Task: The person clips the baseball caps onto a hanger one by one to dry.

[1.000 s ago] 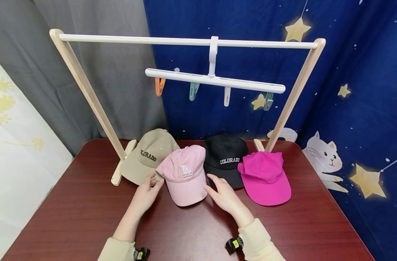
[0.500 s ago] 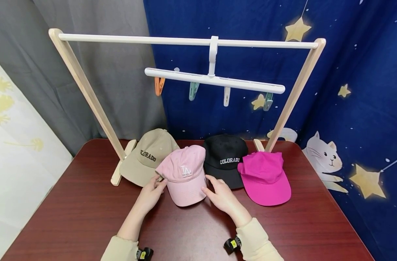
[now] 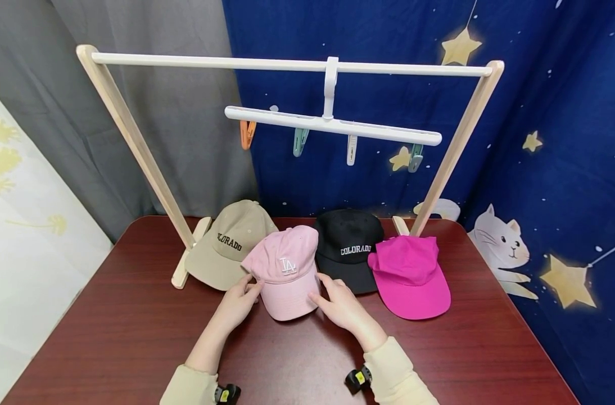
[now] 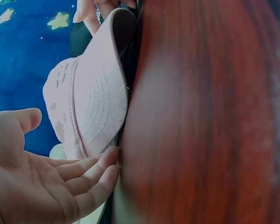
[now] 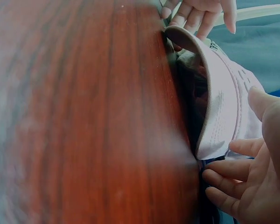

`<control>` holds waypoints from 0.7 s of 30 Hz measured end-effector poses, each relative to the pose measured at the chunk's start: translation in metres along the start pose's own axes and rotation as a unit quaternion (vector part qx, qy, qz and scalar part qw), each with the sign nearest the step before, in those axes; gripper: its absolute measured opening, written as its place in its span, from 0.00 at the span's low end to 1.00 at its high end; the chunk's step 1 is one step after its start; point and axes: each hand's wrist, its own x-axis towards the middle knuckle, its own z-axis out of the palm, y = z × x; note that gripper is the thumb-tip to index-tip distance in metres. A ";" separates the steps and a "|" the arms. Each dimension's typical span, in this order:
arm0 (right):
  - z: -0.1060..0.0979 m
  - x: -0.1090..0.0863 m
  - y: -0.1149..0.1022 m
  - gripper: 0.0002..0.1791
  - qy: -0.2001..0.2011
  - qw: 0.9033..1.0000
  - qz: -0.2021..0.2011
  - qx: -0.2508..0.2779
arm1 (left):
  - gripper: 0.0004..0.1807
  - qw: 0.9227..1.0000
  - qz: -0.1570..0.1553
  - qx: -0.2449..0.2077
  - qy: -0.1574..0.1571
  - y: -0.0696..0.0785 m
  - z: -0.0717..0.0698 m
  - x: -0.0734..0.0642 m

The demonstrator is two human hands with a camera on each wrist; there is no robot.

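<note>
A pink baseball cap point(image 3: 289, 270) with white LA letters lies on the table, its brim towards me. At its left edge is my left hand point(image 3: 238, 304), fingers fairly straight beside the brim and thumb raised apart from it. My right hand point(image 3: 342, 304) is at the brim's right side, thumb above and relaxed fingers beside its lower edge; whether they touch it I cannot tell. In the left wrist view the brim point(image 4: 100, 88) arches off the table, and the left fingertips point(image 4: 109, 161) lie near its rim. Neither hand grips the cap.
A beige cap point(image 3: 239, 230) lies behind at left; a black cap point(image 3: 349, 233) and a magenta cap point(image 3: 412, 275) are at right. Over them stands a wooden rack point(image 3: 140, 143) with a white hanger point(image 3: 307, 121) bearing several clips. Curtains hang behind the table point(image 3: 110, 332).
My left hand has moved right, closer to the pink cap's brim. The right hand has shifted slightly left, its thumb now over the brim's edge. The caps stay in place.
</note>
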 end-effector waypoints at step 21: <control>-0.001 0.001 -0.001 0.35 -0.024 0.999 0.008 0.037 | 0.33 1.000 0.009 0.015 0.000 0.007 0.002 -0.004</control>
